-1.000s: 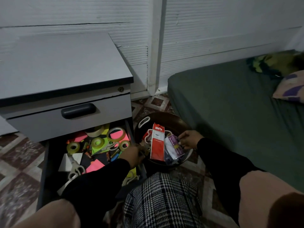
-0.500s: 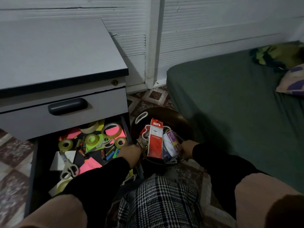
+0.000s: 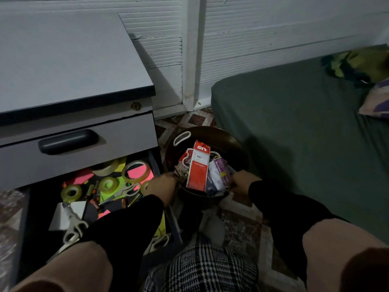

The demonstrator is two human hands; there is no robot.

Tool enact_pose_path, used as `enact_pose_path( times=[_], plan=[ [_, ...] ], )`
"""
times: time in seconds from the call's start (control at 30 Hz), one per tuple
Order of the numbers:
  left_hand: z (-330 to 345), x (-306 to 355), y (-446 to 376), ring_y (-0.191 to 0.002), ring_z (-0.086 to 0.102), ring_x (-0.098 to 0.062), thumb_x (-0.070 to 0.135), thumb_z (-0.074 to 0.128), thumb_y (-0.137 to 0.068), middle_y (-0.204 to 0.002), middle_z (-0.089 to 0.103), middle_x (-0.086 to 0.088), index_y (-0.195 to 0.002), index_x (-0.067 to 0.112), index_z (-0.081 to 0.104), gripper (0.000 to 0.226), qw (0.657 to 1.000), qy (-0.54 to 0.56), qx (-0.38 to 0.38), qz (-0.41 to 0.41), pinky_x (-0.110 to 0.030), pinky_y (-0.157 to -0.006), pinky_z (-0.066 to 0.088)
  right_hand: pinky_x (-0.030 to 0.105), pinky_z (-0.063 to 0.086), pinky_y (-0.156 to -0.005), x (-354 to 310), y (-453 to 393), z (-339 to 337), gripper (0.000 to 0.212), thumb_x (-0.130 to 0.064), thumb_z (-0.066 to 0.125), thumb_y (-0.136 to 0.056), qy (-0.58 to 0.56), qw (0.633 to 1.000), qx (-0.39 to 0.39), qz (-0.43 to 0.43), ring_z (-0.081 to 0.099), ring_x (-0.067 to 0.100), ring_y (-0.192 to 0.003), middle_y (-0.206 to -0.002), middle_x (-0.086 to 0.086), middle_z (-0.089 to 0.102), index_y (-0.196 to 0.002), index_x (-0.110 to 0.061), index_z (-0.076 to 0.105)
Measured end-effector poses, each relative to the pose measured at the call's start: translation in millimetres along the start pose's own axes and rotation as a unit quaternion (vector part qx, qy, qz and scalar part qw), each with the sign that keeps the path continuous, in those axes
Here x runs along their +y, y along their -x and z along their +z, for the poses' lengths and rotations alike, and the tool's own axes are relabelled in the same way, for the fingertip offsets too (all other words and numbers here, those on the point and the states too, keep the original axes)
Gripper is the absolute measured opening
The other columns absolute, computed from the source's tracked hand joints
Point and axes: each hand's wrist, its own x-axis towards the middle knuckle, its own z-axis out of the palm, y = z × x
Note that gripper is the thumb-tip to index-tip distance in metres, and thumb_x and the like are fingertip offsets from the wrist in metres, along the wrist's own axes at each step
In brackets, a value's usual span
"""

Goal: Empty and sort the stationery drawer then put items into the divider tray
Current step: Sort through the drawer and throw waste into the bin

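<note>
A dark round bowl (image 3: 229,142) stands on the floor right of the open bottom drawer (image 3: 40,207). It holds a red DIY stationery pack (image 3: 197,169), a purple-and-white pack (image 3: 220,171) and other small packets. My left hand (image 3: 161,186) grips the bowl's near-left rim. On the near-right rim sits my right hand (image 3: 242,180), fingers curled over the edge. The drawer holds tape rolls (image 3: 71,192), white-handled scissors (image 3: 73,225), pink and green sticky notes (image 3: 137,173) and small batteries. My left sleeve hides part of the drawer.
A grey cabinet top (image 3: 63,60) and a closed upper drawer with a dark handle (image 3: 67,141) overhang the open drawer. A green mattress (image 3: 294,127) lies at the right, close to the bowl. Patterned floor tiles (image 3: 242,228) and my checked lap (image 3: 206,268) lie below.
My right hand has pulled back from the packets inside the bowl to its near-right rim. My left hand has stayed at the left rim. The view has shifted slightly closer.
</note>
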Motion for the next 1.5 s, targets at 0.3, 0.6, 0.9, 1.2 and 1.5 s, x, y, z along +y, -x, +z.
enact_pose_path(
  times=[0.3, 0.6, 0.9, 1.2, 1.5],
  plan=[
    [-18.4, -6.0, -35.0, -0.118, 0.052, -0.030, 0.023, 0.049, -0.090, -0.128, 0.055, -0.013, -0.131, 0.016, 0.039, 0.043, 0.996, 0.076, -0.015, -0.032, -0.035, -0.095, 0.037, 0.033, 0.042, -0.099, 1.2, -36.3, -21.3, 0.039, -0.021, 0.045, -0.097, -0.058, 0.994, 0.071, 0.059, 0.053, 0.031, -0.122, -0.133, 0.021, 0.053, -0.130, -0.002, 0.052],
    [-10.9, -16.1, -37.2, -0.147, 0.000, -0.019, 0.032, 0.057, -0.087, -0.159, 0.001, 0.003, -0.147, 0.024, 0.023, 0.069, 0.991, 0.079, -0.105, 0.025, -0.056, -0.114, 0.012, 0.030, 0.043, -0.095, -6.1, -41.2, -30.1, 0.034, -0.021, 0.053, -0.092, -0.084, 0.991, 0.094, 0.051, 0.056, 0.030, -0.116, -0.127, 0.016, 0.058, -0.122, -0.006, 0.061],
    [-35.7, -41.9, 29.9, -0.147, 0.006, -0.017, 0.033, 0.055, -0.090, -0.159, 0.001, 0.007, -0.141, 0.024, 0.033, 0.057, 0.994, 0.085, -0.065, 0.009, -0.053, -0.113, 0.018, 0.028, 0.042, -0.095, -32.5, 14.3, -49.8, 0.030, -0.015, 0.056, -0.090, -0.081, 0.989, 0.119, 0.033, 0.054, 0.028, -0.116, -0.126, 0.014, 0.057, -0.118, -0.006, 0.062],
    [-54.9, -102.9, 119.9, -0.136, 0.036, -0.017, 0.034, 0.059, -0.087, -0.153, 0.029, 0.001, -0.138, 0.019, 0.039, 0.057, 0.995, 0.098, -0.008, -0.019, -0.030, -0.107, 0.034, 0.027, 0.040, -0.084, -113.3, 65.0, -67.3, 0.012, -0.019, 0.058, -0.091, -0.102, 0.985, 0.133, -0.039, 0.056, 0.026, -0.109, -0.104, 0.007, 0.062, -0.098, -0.013, 0.065],
    [-35.3, -157.8, 176.8, -0.118, 0.054, -0.027, 0.025, 0.061, -0.089, -0.133, 0.055, -0.010, -0.141, 0.014, 0.036, 0.058, 0.977, 0.157, -0.056, -0.130, -0.027, -0.089, 0.041, 0.029, 0.046, -0.088, -198.9, 59.1, -40.3, 0.020, -0.010, 0.059, -0.088, -0.103, 0.982, 0.102, -0.125, 0.060, 0.026, -0.107, -0.113, 0.013, 0.066, -0.105, -0.003, 0.066]
  ],
)
